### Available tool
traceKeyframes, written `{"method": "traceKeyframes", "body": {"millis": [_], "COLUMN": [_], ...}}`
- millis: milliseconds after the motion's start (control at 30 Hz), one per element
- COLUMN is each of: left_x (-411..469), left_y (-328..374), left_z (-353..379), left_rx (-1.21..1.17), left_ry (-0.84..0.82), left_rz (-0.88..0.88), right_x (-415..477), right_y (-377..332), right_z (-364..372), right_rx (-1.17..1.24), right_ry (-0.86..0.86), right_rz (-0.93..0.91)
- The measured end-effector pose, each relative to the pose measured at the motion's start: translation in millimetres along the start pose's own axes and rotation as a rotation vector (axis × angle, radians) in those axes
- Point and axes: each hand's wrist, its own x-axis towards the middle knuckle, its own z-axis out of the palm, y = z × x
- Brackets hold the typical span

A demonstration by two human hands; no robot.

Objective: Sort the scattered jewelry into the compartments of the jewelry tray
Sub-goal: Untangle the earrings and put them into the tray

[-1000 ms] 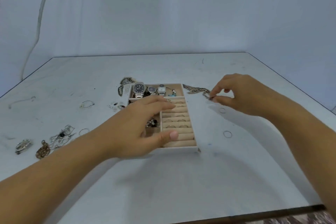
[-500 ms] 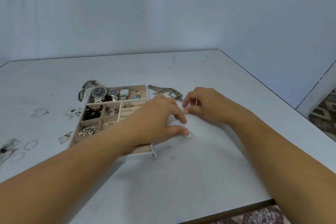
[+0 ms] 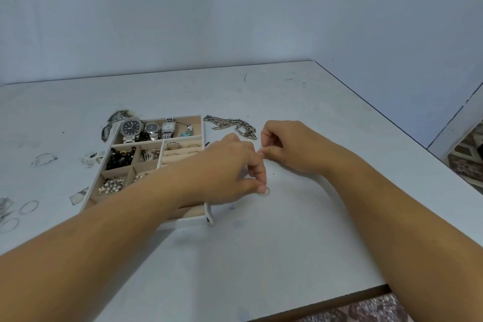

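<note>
The beige jewelry tray [image 3: 209,213] lies left of centre. Its back row holds three watches [image 3: 150,129]; small compartments hold beads and earrings, and several rings sit in the ring rolls [image 3: 183,148]. My left hand [image 3: 227,170] reaches over the tray's right side, thumb and forefinger pinching a thin silver ring [image 3: 264,192] that lies on the table. My right hand [image 3: 290,148] hovers just behind it, fingertips pinched together on a small ring that is almost hidden.
A silver link chain [image 3: 230,125] lies right of the tray's back corner. Loose rings [image 3: 28,206], a bangle [image 3: 43,159] and small pieces are scattered on the white table to the left. The table's front edge [image 3: 321,304] is near.
The view swung right. My left hand left the ring rolls and came down on the ring right of the tray. My right hand drew back from the chain end, still pinched.
</note>
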Motion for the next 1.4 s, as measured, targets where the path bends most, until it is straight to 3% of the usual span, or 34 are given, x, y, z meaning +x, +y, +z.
{"method": "traceKeyframes", "body": {"millis": [167,467,733,967,1167,1400], "left_x": [-3,6,-26,-82,-117,-127], "left_y": [-3,5,-1,-36,-53,-61], "left_z": [-2,-2,-11,-30,-31,-18], "left_rx": [-0.003,-0.042,-0.184,-0.143,-0.099,-0.144], "left_ry": [0.045,-0.089,0.226,0.467,0.496,0.508], "left_rz": [0.005,-0.084,-0.054,-0.113,-0.101,-0.091], "right_x": [-6,-9,-15,-17,-17,-9], "right_y": [5,3,-1,-37,-82,-105], "right_z": [-2,-2,-2,8,13,36], "right_rx": [0.055,0.007,0.050,-0.092,-0.185,-0.095], "right_ry": [0.055,0.095,0.171,0.185,0.103,0.128], "right_rz": [0.010,0.007,-0.080,-0.269,-0.359,-0.399]}}
